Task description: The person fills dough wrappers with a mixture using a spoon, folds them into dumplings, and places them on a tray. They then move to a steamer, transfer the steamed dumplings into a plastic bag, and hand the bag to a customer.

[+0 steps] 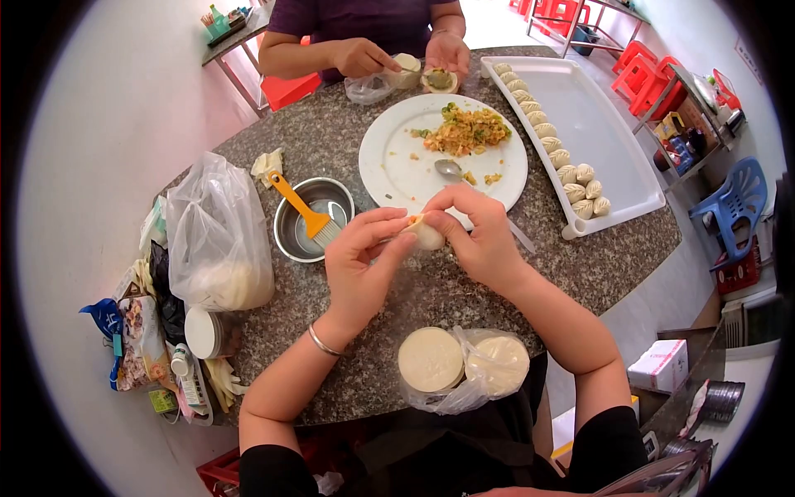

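Note:
Between my two hands is a half-closed dumpling (427, 235), with some orange filling showing at its top edge. My left hand (364, 257) pinches its left side; a metal bangle sits on that wrist. My right hand (476, 236) grips the right side with thumb and forefinger. Just beyond lies a white plate (389, 161) with a heap of chopped filling (468, 130) and a metal spoon (449, 170), its handle partly hidden by my right hand. Close to my body are two stacks of round dumpling wrappers (431, 359), the right one in a plastic bag (497, 364).
Finished dumplings (542, 130) line the left side of a white tray (604, 124). A metal bowl (284, 232) with a yellow brush (302, 207) stands left, near a plastic bag (219, 240) and a lidded jar (203, 331). Opposite, a person (356, 33) holds a filled wrapper (439, 80).

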A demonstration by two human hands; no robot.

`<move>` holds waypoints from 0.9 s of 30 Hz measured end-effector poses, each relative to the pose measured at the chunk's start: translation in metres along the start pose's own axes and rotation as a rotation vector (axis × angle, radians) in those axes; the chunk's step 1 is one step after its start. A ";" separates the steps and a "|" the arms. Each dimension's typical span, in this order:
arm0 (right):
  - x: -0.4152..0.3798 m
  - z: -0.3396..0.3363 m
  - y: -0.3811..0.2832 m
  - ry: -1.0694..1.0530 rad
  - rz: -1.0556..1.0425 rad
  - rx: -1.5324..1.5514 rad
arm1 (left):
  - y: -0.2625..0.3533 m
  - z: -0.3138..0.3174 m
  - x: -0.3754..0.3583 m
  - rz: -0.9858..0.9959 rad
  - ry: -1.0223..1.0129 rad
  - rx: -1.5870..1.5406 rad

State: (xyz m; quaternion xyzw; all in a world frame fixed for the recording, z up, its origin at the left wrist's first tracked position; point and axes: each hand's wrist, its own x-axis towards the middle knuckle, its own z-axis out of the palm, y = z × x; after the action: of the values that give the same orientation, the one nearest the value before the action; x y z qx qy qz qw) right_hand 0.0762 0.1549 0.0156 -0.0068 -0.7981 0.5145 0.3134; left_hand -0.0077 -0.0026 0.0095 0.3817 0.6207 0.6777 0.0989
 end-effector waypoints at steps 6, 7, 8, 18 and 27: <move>0.004 -0.008 -0.002 -0.120 0.053 -0.001 | -0.004 -0.003 -0.001 -0.005 -0.042 -0.064; 0.004 -0.007 -0.002 -0.124 0.016 -0.024 | -0.005 -0.003 -0.001 0.004 -0.047 -0.069; 0.003 -0.006 -0.002 -0.123 0.016 -0.024 | -0.005 -0.003 0.000 0.004 -0.048 -0.069; 0.000 0.002 -0.001 -0.059 -0.028 -0.027 | 0.003 0.001 0.001 -0.013 0.027 -0.005; 0.005 -0.005 0.000 -0.074 0.059 0.022 | -0.009 -0.005 0.002 -0.098 -0.040 -0.154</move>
State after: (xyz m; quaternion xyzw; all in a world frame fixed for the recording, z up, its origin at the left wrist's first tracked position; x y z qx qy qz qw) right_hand 0.0749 0.1607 0.0199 -0.0076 -0.8029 0.5322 0.2684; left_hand -0.0151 -0.0031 0.0020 0.3555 0.5826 0.7100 0.1736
